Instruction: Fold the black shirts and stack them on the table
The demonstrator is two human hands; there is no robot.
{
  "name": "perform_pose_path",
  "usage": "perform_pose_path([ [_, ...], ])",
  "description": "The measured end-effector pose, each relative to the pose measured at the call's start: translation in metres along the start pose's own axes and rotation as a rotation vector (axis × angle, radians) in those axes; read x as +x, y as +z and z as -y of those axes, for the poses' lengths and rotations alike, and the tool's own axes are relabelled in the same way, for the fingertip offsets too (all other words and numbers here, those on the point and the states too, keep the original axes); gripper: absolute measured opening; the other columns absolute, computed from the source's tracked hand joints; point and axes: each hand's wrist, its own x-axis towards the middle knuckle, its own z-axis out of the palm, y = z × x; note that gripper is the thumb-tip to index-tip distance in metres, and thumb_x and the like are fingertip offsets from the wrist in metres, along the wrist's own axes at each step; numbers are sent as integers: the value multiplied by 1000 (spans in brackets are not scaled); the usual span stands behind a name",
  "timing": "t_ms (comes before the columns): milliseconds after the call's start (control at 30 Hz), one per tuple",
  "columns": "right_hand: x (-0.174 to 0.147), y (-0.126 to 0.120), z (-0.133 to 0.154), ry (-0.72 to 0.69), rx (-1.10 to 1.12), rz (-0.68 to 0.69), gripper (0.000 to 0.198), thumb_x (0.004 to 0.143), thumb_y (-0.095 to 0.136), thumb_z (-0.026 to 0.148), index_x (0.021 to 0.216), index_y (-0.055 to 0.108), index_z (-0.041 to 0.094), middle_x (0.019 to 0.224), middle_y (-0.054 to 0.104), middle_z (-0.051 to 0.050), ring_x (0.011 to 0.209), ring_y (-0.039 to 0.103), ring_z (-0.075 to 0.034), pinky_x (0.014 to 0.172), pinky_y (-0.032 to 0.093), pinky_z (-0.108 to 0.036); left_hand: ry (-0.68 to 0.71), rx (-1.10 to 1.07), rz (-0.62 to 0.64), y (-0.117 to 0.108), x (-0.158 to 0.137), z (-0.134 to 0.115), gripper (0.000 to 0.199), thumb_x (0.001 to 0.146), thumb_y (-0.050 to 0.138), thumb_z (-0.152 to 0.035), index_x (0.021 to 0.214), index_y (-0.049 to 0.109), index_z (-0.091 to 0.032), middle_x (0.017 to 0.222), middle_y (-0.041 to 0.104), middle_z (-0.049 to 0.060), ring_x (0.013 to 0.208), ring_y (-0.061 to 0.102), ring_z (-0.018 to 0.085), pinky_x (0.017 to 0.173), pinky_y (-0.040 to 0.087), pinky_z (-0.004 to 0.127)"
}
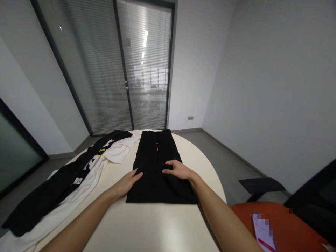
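A black garment (157, 189) lies folded into a long panel on the table in front of me, its near edge straight. Small pink marks run down the middle of its far part. At its left edge, my left hand (128, 182) rests with thumb and fingers apart; some fingers are hidden. Over the right side of the cloth, my right hand (180, 170) lies with thumb and index finger spread, touching a fold across the garment. What is under the right palm cannot be seen.
On the table's left lie a black garment with white and yellow print (68, 175) and a white garment (78, 194) beneath it. The round cream table (147, 227) has a curved edge. An orange chair (236, 213) with a purple-and-white item (262, 231) stands right. Glass panels (147, 70) rise behind.
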Motion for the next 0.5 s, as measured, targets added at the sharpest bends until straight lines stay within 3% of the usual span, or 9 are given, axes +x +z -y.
perform_pose_path([
  [167,4,2,-5,-11,-56,-42,30,81,69,46,88,70,17,89,71,-1,85,64,-21,78,49,-31,-72,-24,90,-5,-2,1,61,83,63,-61,125,65,-17,126,69,9,121,61,29,109,42,41],
  [300,3,2,-3,-40,49,-42,32,79,72,47,90,70,17,91,71,-1,87,65,-21,81,48,-31,-72,-48,162,-9,-4,1,58,84,63,-60,122,67,-17,121,71,10,115,64,30,107,43,44],
  [500,18,-14,20,-131,69,-175,34,80,71,48,94,70,17,94,71,-2,92,64,-21,86,48,-32,216,3,-113,-6,7,-2,63,85,61,-60,130,62,-16,130,66,11,121,60,30,111,38,44],
])
